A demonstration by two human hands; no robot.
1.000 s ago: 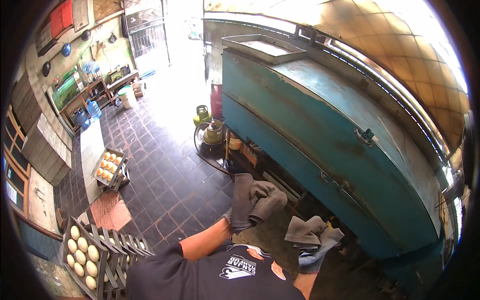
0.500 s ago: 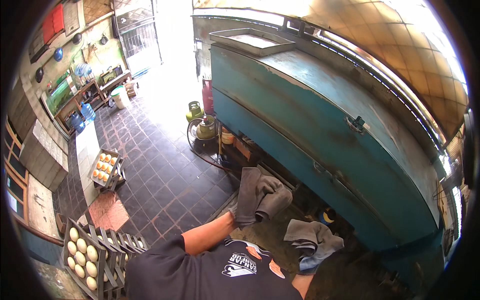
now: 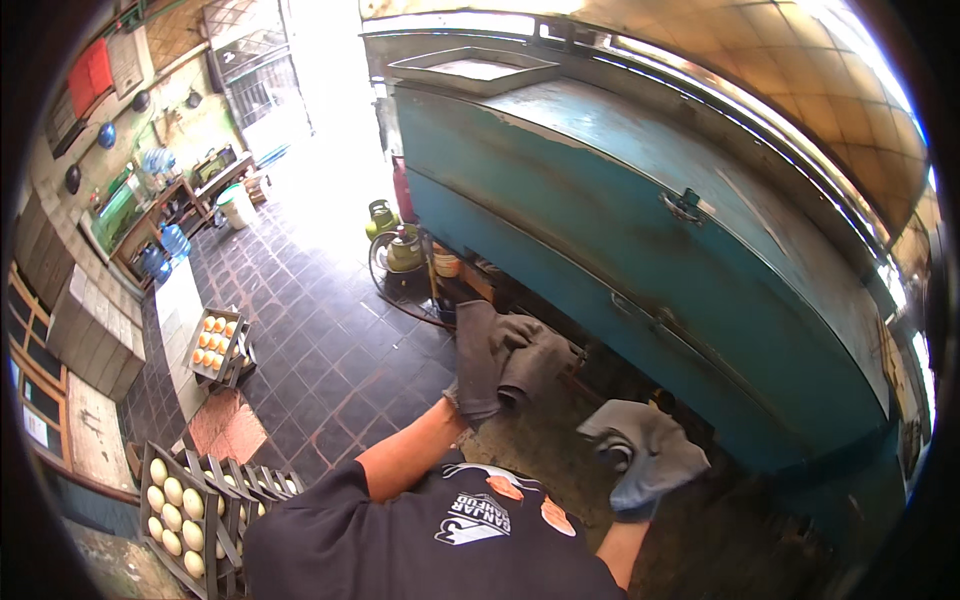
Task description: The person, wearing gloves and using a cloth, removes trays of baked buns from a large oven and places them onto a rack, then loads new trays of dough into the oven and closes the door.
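My left hand (image 3: 490, 385) is wrapped in a thick grey-brown cloth (image 3: 515, 360), folded over it, with a grey cuff at the wrist. It is in front of the lower edge of a long teal metal cabinet (image 3: 600, 225). Lower and to the right, my right hand (image 3: 637, 500), with blue fabric around it, carries a grey cloth (image 3: 655, 445) that spreads out beside the cabinet's base. The cloths hide the fingers of both hands. A latch (image 3: 685, 205) and a handle (image 3: 625, 303) are on the cabinet's front.
A shallow metal tray (image 3: 475, 70) lies on the cabinet's top. Gas cylinders (image 3: 404, 252) with a hose stand at its far end. To my left, slatted trays of pale eggs (image 3: 172, 518) lean together. Farther off is a tray of orange-and-white eggs (image 3: 213, 342) on the tiled floor (image 3: 320, 350).
My right hand has moved right and slightly up, swinging its cloth with it. The left hand has risen a little toward the cabinet. The whole view has shifted slightly.
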